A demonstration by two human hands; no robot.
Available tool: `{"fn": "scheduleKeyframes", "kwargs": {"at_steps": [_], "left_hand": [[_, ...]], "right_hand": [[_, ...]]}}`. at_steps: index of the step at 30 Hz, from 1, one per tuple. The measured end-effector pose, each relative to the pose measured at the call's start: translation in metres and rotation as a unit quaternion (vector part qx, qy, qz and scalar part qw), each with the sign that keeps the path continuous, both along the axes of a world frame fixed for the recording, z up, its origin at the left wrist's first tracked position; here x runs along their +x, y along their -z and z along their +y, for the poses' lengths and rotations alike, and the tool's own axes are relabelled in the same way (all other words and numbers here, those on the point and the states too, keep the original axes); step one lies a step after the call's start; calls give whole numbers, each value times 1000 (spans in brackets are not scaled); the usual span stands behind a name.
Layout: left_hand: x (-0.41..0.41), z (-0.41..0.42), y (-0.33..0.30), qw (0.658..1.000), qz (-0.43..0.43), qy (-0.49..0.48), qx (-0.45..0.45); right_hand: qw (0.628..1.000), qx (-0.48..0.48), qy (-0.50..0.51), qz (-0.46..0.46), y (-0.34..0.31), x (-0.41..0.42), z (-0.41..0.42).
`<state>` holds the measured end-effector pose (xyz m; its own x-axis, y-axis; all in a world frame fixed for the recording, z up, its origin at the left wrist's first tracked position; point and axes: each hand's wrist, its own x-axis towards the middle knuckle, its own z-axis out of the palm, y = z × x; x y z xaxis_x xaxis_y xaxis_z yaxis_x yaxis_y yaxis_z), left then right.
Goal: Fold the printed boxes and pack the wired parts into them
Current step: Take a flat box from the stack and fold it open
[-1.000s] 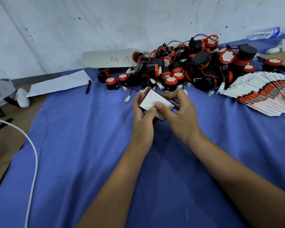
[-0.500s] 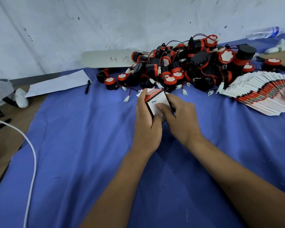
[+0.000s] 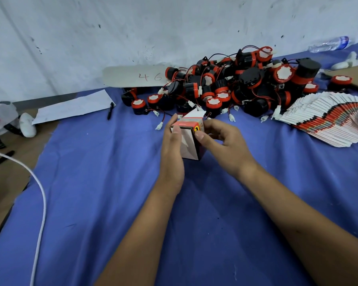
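Held upright between both grips: box (image 3: 189, 141), left hand (image 3: 172, 153) and right hand (image 3: 223, 143) pinching its sides, open flap tilted toward wired parts (image 3: 225, 87) just beyond.

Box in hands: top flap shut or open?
Open: the box has a white flap sticking up behind its top edge.

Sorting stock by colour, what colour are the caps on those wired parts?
Red-orange caps on black bodies, seen in the head view: wired parts.
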<state>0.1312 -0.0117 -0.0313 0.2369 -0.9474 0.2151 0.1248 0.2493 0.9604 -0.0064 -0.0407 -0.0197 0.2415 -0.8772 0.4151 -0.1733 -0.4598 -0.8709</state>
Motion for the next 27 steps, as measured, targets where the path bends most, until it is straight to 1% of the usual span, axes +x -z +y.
{"fn": "scheduleKeyframes", "kwargs": {"at_steps": [1,2,3,4,6,7,9,10,12,13,15,16,18,20,21,23,25,26,27], "left_hand": [[0,0,0,1000,14,13,1],[0,1,0,1000,9,16,3],[0,1,-1,1000,-9,11,2],[1,0,-1,999,-35,-3,0],[3,-3,-1,996,-79,-50,-6],[5,-3,-2,994,-91,-67,-7],[9,-4,0,992,-111,-58,-11],[9,-4,2,992,-116,-50,-6],[9,-4,7,990,-128,-61,5],[12,-6,9,986,-143,-90,8],[21,-9,12,967,-195,-165,17],[24,-10,12,960,-209,-182,28],[26,-12,12,961,-211,-172,52],[25,-13,13,958,-224,-170,57],[25,-13,13,958,-225,-171,57],[27,-15,12,960,-215,-165,67],[28,-18,12,956,-224,-167,86],[28,-18,12,954,-226,-170,96],[28,-18,11,955,-224,-168,100]], "right_hand": [[1000,-16,-12,0,-1,0,2],[999,-46,-12,17,-2,0,4],[994,-99,3,56,-2,1,6],[980,-156,32,118,-2,1,8],[935,-238,71,254,-1,3,6],[910,-246,69,327,-2,4,6],[873,-204,41,442,-2,12,10],[857,-194,23,476,-1,18,13],[820,-233,18,522,1,30,18],[815,-251,25,522,2,32,18],[827,-251,24,503,1,29,16],[836,-247,12,490,3,25,13],[867,-235,-26,439,3,18,10],[909,-249,-40,332,1,13,12],[923,-277,-21,265,0,11,12],[936,-318,57,137,-3,10,10],[949,-283,134,35,-7,10,-2],[955,-241,171,11,-7,9,-14],[960,-190,205,21,-6,7,-31]]}}
